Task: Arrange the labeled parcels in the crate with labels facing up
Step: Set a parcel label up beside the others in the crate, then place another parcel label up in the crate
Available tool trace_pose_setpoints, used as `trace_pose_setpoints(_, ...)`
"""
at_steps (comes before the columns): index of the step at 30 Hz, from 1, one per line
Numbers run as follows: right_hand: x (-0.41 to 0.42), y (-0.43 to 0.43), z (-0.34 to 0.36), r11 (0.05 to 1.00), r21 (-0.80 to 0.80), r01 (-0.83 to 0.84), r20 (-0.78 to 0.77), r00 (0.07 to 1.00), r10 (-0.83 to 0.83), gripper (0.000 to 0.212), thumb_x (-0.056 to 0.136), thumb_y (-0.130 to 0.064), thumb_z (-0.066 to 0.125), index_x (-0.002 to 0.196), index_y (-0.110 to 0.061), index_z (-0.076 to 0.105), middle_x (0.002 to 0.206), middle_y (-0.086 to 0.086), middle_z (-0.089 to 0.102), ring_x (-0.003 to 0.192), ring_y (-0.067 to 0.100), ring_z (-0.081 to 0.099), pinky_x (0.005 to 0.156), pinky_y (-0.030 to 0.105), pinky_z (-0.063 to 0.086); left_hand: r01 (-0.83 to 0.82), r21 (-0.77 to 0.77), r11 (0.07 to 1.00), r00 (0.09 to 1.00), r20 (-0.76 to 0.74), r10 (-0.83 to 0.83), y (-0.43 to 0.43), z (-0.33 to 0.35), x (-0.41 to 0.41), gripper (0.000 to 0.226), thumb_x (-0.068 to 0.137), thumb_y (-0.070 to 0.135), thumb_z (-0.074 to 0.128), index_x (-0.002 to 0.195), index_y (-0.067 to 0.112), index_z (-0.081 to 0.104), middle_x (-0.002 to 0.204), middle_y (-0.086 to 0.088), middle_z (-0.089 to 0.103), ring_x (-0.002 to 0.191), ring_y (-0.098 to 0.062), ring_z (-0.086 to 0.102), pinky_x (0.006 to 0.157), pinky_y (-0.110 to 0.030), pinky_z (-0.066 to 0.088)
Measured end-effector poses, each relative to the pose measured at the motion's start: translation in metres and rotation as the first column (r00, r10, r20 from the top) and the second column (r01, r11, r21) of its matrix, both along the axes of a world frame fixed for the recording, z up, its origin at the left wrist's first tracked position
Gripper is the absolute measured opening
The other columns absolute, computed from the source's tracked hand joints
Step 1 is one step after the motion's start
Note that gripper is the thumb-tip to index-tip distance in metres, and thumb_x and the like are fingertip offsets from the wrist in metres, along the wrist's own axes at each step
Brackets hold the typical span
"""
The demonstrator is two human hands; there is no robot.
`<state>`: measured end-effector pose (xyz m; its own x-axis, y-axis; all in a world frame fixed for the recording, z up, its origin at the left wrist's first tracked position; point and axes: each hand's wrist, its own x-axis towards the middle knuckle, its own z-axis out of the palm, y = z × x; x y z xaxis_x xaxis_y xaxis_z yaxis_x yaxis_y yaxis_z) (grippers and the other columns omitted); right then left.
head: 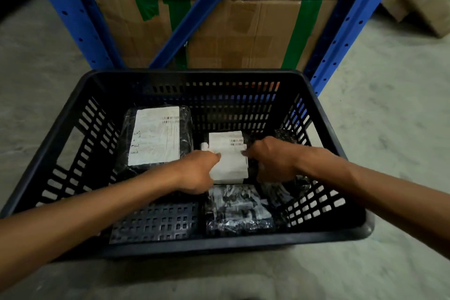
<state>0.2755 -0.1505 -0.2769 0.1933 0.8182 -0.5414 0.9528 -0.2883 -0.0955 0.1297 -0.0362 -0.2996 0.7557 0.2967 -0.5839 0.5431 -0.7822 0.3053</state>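
blue rack uprights (pixel 73 14) | taped cardboard boxes (pixel 243 31) behind | flattened cardboard (pixel 421 5) | concrete floor (pixel 389 105)

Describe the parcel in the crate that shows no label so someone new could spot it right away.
Look into the black slotted crate on the floor before the blue rack. Near its front wall, just right of centre and below both hands, lies a black shiny-wrapped parcel. Unlike the big parcel at back left and the held parcel, it shows no white label.
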Motion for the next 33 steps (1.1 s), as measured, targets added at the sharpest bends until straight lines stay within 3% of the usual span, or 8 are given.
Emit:
trace_pose_setpoints(4,-0.024,-0.043,0.005,0.979,-0.084,-0.186,-0.075,0.981,0.180,0.072,0.082,-0.017,0.071,0.146,-0.032,0.042,0.127,0.002,0.066,0.114,0.022,0.064,0.093,0.029,0.048,0.253,-0.003,0.967,0.964,-0.090,-0.252,-0.021,0.003,-0.033,0.083,0.088,0.007,0.063,0.156,0.012,0.016,0.158,-0.011,0.031,0.143,-0.027,0.034,0.116,-0.032,0.033)
trace_pose_setpoints(9,-0.025,-0.059,-0.024,0.940,-0.158,-0.302,-0.038,0.953,0.300,0.043,0.101,-0.042,0.030,0.135,-0.028,0.052,0.132,0.005,0.064,0.116,0.022,0.064,0.107,0.042,0.046,0.567,0.140,0.812,0.809,-0.279,-0.517,-0.041,-0.018,-0.032,0.069,0.096,-0.009,0.041,0.154,-0.005,0.005,0.163,-0.025,0.006,0.146,-0.037,0.025,0.114,-0.037,0.031)
trace_pose_setpoints(13,-0.019,-0.052,-0.034,0.896,-0.135,-0.424,0.001,0.904,0.428,0.048,0.096,-0.013,0.046,0.143,-0.020,0.044,0.128,0.009,0.064,0.109,0.027,0.067,0.095,0.040,0.054,0.575,0.204,0.792,0.816,-0.213,-0.537,-0.038,-0.023,-0.027,0.054,0.097,-0.004,0.042,0.148,-0.010,0.024,0.150,-0.029,0.035,0.126,-0.039,0.051,0.100,-0.040,0.045)
trace_pose_setpoints(19,-0.018,-0.046,-0.024,0.903,-0.100,-0.419,-0.070,0.908,0.413,0.057,0.089,-0.013,0.062,0.144,-0.021,0.048,0.120,0.005,0.069,0.105,0.022,0.068,0.087,0.024,0.053,0.621,0.145,0.770,0.783,-0.153,-0.603,-0.021,-0.028,-0.031,0.058,0.099,0.002,0.044,0.152,0.000,0.020,0.139,-0.022,0.051,0.104,-0.028,0.062,0.096,-0.036,0.051)
trace_pose_setpoints(22,0.000,-0.045,-0.002,0.959,-0.063,-0.278,-0.192,0.946,0.261,0.055,0.085,-0.010,0.064,0.136,-0.028,0.058,0.112,-0.007,0.072,0.097,0.002,0.065,0.082,0.015,0.048,0.525,-0.045,0.850,0.849,-0.035,-0.526,-0.002,-0.020,-0.032,0.049,0.100,0.022,0.049,0.147,0.017,0.039,0.102,-0.004,0.065,0.080,-0.011,0.057,0.091,-0.034,0.052)
trace_pose_setpoints(25,0.022,-0.041,0.018,0.997,-0.072,-0.023,-0.458,0.889,-0.013,0.055,0.086,0.007,0.055,0.132,-0.021,0.062,0.106,-0.012,0.073,0.087,-0.012,0.065,0.077,0.009,0.050,0.372,-0.308,0.875,0.928,0.103,-0.359,0.013,-0.009,-0.036,0.034,0.096,0.033,0.053,0.123,0.016,0.066,0.107,0.004,0.072,0.092,-0.008,0.064,0.090,-0.027,0.050)
trace_pose_setpoints(29,0.049,-0.040,0.047,0.963,-0.157,0.218,-0.703,0.660,-0.264,0.061,0.092,0.013,0.047,0.142,-0.022,0.052,0.131,-0.001,0.068,0.125,0.020,0.061,0.107,0.048,0.047,0.141,-0.554,0.821,0.978,0.205,-0.030,0.020,0.004,-0.046,0.032,0.095,0.042,0.050,0.104,0.022,0.074,0.100,0.017,0.074,0.089,-0.002,0.066,0.084,-0.019,0.050)
trace_pose_setpoints(33,0.063,-0.035,0.063,0.866,-0.153,0.476,-0.839,0.401,-0.369,0.050,0.099,0.000,0.046,0.137,-0.032,0.056,0.136,0.014,0.063,0.126,0.035,0.058,0.095,0.048,0.056,-0.161,-0.731,0.663,0.893,0.178,0.413,0.019,0.009,-0.051,0.059,0.081,0.072,0.038,0.113,0.034,0.071,0.123,0.015,0.070,0.116,-0.003,0.062,0.110,-0.031,0.039)
